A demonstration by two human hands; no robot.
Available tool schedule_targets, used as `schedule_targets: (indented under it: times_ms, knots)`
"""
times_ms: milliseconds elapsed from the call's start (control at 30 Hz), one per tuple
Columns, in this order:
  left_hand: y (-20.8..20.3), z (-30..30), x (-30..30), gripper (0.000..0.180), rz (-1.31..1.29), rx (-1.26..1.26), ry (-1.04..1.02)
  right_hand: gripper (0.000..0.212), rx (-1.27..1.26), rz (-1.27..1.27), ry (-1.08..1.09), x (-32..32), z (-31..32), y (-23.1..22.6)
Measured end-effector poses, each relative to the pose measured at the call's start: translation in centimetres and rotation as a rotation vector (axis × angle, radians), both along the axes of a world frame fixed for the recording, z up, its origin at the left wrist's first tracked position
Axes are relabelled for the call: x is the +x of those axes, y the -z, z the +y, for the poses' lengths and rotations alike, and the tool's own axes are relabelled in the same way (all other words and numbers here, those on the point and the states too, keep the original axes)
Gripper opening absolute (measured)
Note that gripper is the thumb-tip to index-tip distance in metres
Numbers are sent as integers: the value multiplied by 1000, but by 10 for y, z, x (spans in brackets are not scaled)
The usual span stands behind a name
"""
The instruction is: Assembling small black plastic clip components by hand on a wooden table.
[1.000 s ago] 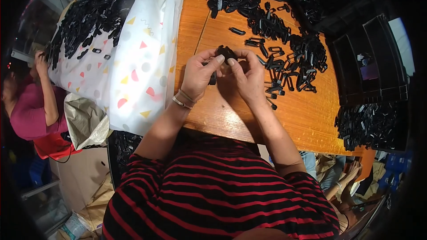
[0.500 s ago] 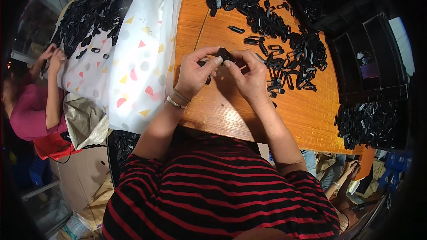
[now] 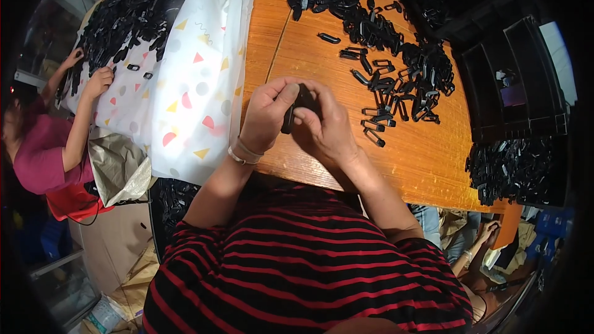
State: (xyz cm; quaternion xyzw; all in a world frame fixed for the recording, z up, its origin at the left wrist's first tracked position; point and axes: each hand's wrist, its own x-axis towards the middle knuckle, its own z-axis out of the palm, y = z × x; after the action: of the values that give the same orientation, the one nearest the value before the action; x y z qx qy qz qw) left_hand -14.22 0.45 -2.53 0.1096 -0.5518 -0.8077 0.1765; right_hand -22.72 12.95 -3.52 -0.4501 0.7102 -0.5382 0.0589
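Over the near part of the wooden table, my left hand (image 3: 265,116) and my right hand (image 3: 333,128) meet around a small dark plastic part (image 3: 304,102). Both hands are closed on it, thumbs pressed in from the two sides. Its lower end sticks out below my left thumb; the fingers cover much of it, so its full shape cannot be made out. To the right of my right hand lie several loose black plastic frames (image 3: 383,100), long and narrow with an open slot.
A dense heap of black parts (image 3: 371,31) spreads across the table's (image 3: 309,164) far right. White patterned cloth (image 3: 198,86) covers the left side. A black box (image 3: 495,86) stands at right above another heap (image 3: 510,173). Co-workers' hands (image 3: 99,81) work at far left, others (image 3: 489,232) at lower right.
Both my hands have come slightly lower and nearer, and the dark part now stands upright between them. More loose frames show beside my right hand. The left co-worker's hands have moved apart.
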Motion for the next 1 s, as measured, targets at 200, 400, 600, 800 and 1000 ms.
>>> schedule_targets:
  times_ms: [200, 400, 600, 800, 1000]
  knots:
    - [-9, -1, 19, 28, 17, -20, 70, 36, -137, -233, -150, 27, -3, -5]
    - [-11, -20, 64, 28, -279, -126, 80, 40, 63, -121, -308, 29, -6, 8]
    - [-2, -68, 228, 19, -739, -519, 4, 26, 222, 387, -56, -44, 19, 13]
    - [-11, -69, 276, 18, -988, -874, 7, 26, 669, 552, 369, -105, 30, 12]
    - [-30, -55, 91, 15, -454, -692, 22, 17, 680, 597, 311, -116, 32, 24]
